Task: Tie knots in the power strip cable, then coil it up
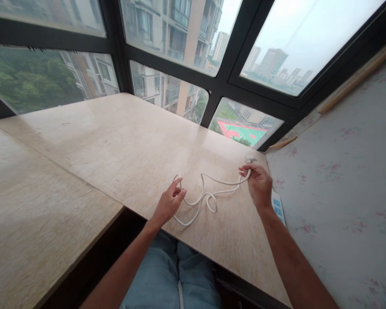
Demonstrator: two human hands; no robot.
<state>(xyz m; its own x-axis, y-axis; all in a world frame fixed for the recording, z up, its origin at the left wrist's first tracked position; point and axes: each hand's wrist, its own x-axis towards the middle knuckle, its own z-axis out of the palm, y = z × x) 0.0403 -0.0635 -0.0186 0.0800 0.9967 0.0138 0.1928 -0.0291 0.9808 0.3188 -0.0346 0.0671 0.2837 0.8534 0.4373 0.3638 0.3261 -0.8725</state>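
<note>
A white power cord [214,201] lies in loose loops on the marble-patterned counter, between my two hands. My right hand [260,183] is closed on the cord just below its plug [250,159], which points away from me toward the window corner. Two strands of the cord run up to this hand. On the left, my left hand [171,201] has its thumb and index finger around a bend of the same cord, low over the counter. A white power strip [278,207] with blue socket faces stands along the wall, partly hidden by my right wrist.
The pale counter [116,137] reaches back to dark-framed windows [223,83]. On the right rises a flower-patterned wall [334,206], with wallpaper peeling near the sill. A second counter section [45,206] lies at left, and a dark gap opens below the front edge.
</note>
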